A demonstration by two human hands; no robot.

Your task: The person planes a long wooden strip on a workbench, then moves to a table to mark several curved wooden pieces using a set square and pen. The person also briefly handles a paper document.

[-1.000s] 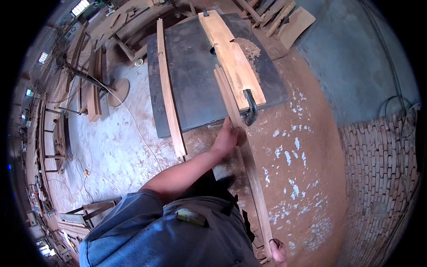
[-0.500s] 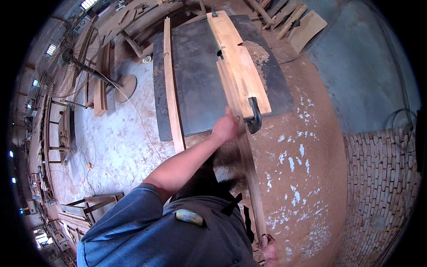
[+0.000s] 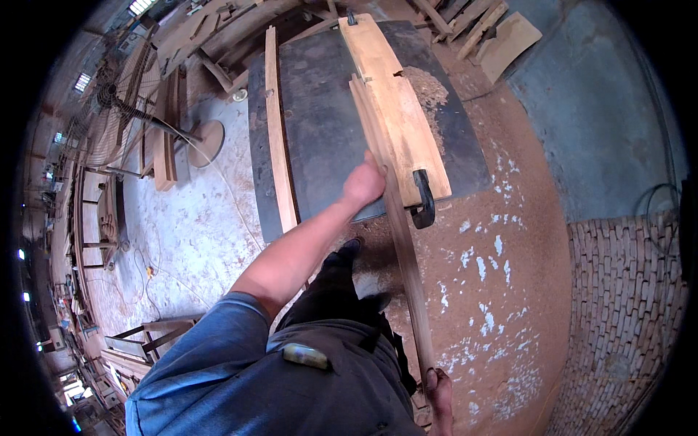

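Observation:
A long, narrow strip of wood [image 3: 405, 251] slants from the table down along my right side. My left hand [image 3: 366, 182] is closed around it near the table's front edge. Close to its near end, my right hand [image 3: 438, 389] grips the same strip, thumb on top. The strip's far end reaches over the dark table [image 3: 320, 131], beside a wide pale board [image 3: 403, 123]. A black clamp [image 3: 423, 200] sits at that board's near end, and another clamp [image 3: 352, 17] at its far end.
Another long wooden strip [image 3: 278, 138] lies along the table's left side. Wood shavings [image 3: 427, 87] are heaped right of the wide board. A standing fan [image 3: 109, 94] is at the left, with a cable on the floor. Stacked blocks [image 3: 625, 291] stand at the right.
Both hands still hold the strip, which has slid farther forward over the table. My left hand has moved slightly forward and left with it. A foot now shows below the table's edge.

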